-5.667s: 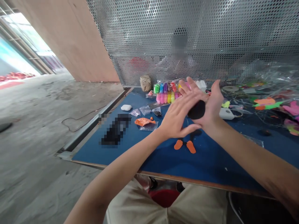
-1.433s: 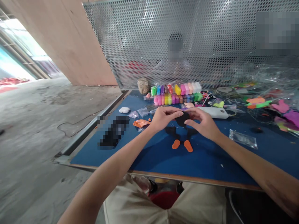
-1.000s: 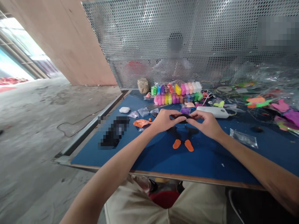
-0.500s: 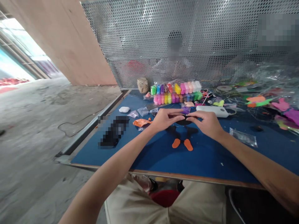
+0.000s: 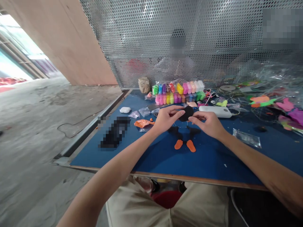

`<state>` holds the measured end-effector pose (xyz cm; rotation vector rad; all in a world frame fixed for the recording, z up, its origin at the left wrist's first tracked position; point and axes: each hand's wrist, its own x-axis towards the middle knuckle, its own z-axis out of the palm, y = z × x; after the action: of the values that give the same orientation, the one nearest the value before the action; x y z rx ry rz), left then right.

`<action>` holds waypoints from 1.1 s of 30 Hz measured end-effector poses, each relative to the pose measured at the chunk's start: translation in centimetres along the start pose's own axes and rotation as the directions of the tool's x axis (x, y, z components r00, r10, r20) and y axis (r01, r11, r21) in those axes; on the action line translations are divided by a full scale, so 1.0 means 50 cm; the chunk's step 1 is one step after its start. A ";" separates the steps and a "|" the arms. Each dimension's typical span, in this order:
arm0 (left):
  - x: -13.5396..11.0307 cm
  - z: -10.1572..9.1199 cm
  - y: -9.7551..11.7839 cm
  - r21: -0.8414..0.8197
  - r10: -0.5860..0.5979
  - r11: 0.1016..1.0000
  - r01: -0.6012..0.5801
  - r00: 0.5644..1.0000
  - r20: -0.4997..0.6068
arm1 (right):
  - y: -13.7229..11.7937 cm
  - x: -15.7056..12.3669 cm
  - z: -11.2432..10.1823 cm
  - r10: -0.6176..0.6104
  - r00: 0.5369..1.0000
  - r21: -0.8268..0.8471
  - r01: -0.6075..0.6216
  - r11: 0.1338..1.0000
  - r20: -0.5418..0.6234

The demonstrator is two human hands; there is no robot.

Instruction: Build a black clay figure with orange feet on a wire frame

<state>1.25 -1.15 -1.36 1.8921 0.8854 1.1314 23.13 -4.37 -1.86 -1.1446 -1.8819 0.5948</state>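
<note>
A rounded black clay piece point(image 5: 186, 114) is held above the table between both hands. My left hand point(image 5: 167, 118) pinches its left edge between thumb and fingers. On its lower right edge, my right hand point(image 5: 208, 123) closes with thumb and fingertips. Thin wire-like strands show just below the piece. Under the hands lie dark black parts point(image 5: 194, 130), partly in shadow, their exact form hard to make out. Nearer to me, two flat orange foot-shaped pieces point(image 5: 191, 145) rest on the blue table point(image 5: 151, 160).
Clay packs point(image 5: 175, 98) in many colours stand in two rows at the back. To the left lie an orange clay packet point(image 5: 142, 123), a white earbud case point(image 5: 125, 110) and a blurred dark object point(image 5: 115, 132). At right are a white power strip point(image 5: 214, 112) and a clear bag point(image 5: 246, 138).
Both hands have tipped the black piece, so its round face now shows instead of a thin edge. The purple bit seen behind it before is now hidden. The orange feet have stayed put.
</note>
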 end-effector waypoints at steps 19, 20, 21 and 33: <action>-0.005 0.005 0.025 0.028 0.006 1.000 -0.007 0.998 0.058 | -0.002 -0.002 0.011 0.115 0.991 0.143 -0.105 0.984 -0.066; -0.005 0.004 0.026 0.041 -0.010 0.999 0.007 0.998 0.057 | -0.003 -0.001 0.009 0.113 0.990 0.127 -0.102 0.987 -0.080; -0.005 0.003 0.026 0.050 -0.033 0.998 0.029 0.998 0.062 | -0.004 0.000 0.007 0.108 0.990 0.108 -0.098 0.989 -0.090; 0.002 -0.018 0.016 -0.121 -0.243 0.955 0.269 0.950 0.197 | 0.007 0.003 -0.004 0.091 0.996 0.081 -0.091 0.993 0.005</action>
<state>0.60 -1.20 -0.33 1.6730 0.8913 0.8302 23.43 -4.10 -1.94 -1.1817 -1.7973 0.7165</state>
